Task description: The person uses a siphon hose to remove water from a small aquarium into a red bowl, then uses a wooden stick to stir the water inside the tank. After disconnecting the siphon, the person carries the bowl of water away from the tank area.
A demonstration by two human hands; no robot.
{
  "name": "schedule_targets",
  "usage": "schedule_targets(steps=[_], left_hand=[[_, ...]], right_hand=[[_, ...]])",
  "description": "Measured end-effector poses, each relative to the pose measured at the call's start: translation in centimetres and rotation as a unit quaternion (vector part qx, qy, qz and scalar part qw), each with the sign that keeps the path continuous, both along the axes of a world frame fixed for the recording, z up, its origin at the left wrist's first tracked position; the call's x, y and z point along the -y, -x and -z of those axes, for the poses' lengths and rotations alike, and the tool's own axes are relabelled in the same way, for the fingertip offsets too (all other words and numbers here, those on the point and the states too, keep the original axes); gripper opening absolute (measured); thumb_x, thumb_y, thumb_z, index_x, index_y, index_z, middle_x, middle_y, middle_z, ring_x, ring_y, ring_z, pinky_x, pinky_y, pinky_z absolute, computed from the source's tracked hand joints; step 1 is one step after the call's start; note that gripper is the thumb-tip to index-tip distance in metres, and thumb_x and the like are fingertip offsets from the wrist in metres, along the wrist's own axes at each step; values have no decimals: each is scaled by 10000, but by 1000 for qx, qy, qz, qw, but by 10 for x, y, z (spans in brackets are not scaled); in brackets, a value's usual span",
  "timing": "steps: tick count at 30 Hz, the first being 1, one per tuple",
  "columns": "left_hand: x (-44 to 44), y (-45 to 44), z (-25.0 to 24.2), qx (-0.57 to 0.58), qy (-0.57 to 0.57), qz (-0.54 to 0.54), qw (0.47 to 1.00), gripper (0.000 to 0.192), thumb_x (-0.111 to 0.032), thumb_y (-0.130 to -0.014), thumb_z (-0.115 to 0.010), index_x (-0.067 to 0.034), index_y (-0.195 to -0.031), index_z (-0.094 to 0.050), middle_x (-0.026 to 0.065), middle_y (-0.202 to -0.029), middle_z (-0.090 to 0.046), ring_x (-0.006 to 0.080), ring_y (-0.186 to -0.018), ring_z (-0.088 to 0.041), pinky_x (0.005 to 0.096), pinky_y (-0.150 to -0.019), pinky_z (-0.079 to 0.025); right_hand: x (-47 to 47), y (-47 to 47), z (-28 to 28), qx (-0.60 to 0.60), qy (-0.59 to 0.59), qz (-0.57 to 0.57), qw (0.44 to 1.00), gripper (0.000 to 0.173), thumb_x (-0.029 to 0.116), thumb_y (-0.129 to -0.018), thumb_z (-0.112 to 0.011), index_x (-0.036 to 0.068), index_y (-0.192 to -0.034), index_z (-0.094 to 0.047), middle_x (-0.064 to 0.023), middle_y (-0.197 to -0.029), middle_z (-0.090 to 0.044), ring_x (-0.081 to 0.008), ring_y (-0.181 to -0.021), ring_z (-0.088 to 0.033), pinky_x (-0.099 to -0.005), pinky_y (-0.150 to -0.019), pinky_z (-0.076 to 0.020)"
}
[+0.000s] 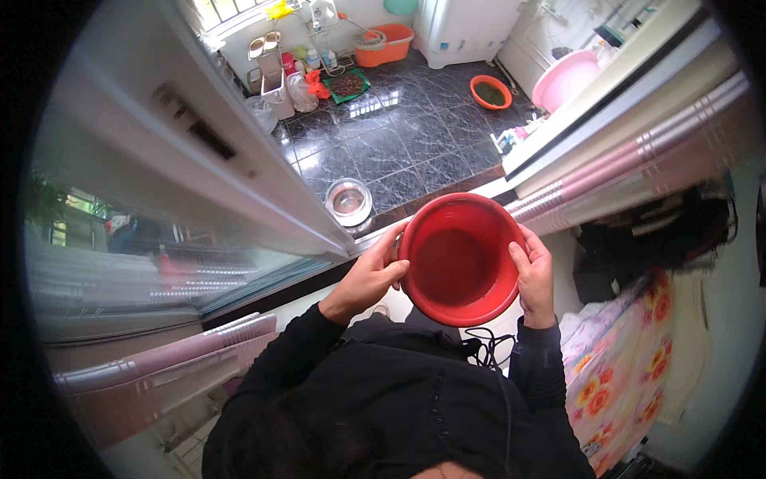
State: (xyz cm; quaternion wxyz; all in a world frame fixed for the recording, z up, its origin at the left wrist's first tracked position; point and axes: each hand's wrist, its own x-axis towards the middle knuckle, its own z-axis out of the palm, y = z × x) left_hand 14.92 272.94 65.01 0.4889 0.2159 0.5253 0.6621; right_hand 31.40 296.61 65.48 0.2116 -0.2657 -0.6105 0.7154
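A round red plastic basin (461, 260) is held in front of my body between both hands. My left hand (374, 272) grips its left rim, with the thumb on top and the fingers underneath. On the opposite side my right hand (532, 272) clasps the rim, thumb over the edge. The basin seems to contain some clear liquid, though its depth cannot be told. Beyond it, on the dark tiled floor (395, 143), stands a shiny round bowl (348, 202) near the door sill.
A sliding door frame (239, 149) rises at the left; pink curtains (598, 173) hang at the right. Farther off are an orange mop bucket (386, 48), an orange basin (491, 93), a leaning pink basin (565, 81) and a white bin (277, 96). A cable (491, 347) dangles by my body.
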Motion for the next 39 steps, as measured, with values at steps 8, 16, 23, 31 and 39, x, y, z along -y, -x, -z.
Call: schedule_targets(steps=[8,16,23,31,39], left_hand=[[-118,103,10,55,47,-160,984,682,-19,-938,-514,-67,-1548,-212,15,-931,-606,67,-727,-548,222,-655,-452],[-200,220,2,47,26,-271,961,622,-26,-963,-500,-58,-1527,-240,29,-942,-627,67,-759,-567,219,-667,-464],[-221,338,26,66,-7,-334,940,505,-84,-973,-463,-31,-1446,-293,61,-906,-650,108,-669,-590,235,-621,-474],[-198,487,34,100,-11,-376,921,400,-105,-1004,-486,-17,-1352,-309,65,-828,-633,119,-670,-595,247,-628,-485],[-160,600,27,82,4,-518,851,518,-93,-977,-489,-11,-1438,-268,60,-842,-671,94,-664,-611,227,-628,-496]], right_hand=[[-156,181,18,7,-14,-155,988,343,6,-977,-528,-74,-1310,-521,-110,-1191,-656,-138,-1069,-620,-275,-940,-493],[-254,367,5,-2,-8,-270,963,318,29,-991,-526,-68,-1293,-535,-106,-1168,-664,-133,-1043,-628,-264,-913,-504],[-283,519,22,9,15,-344,939,330,53,-989,-543,-58,-1299,-540,-103,-1197,-653,-133,-1063,-624,-266,-930,-501],[-256,716,38,29,12,-419,907,348,65,-991,-548,-58,-1315,-531,-85,-1203,-646,-123,-1066,-612,-267,-938,-495],[-190,900,55,24,33,-524,851,343,93,-996,-558,-50,-1308,-547,-69,-1193,-648,-107,-1057,-606,-260,-933,-492]])
